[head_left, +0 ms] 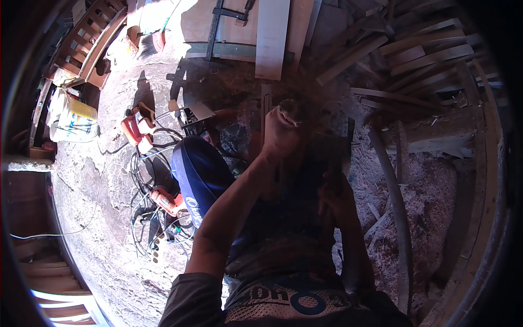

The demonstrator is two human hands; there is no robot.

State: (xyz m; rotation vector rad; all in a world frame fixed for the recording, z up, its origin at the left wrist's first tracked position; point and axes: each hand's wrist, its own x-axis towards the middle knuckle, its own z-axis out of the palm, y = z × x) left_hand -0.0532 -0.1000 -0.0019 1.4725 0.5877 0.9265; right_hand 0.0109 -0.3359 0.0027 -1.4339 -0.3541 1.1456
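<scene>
Brown and rough-looking, a piece sits gripped in the left hand beside a wooden strip; the shadowed right hand's hold I cannot tell, and work seems underway, its remainder unclear.

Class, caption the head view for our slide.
Left hand ahead, right hand in shadow nearer the body, between red power tools and piled wood.
</scene>
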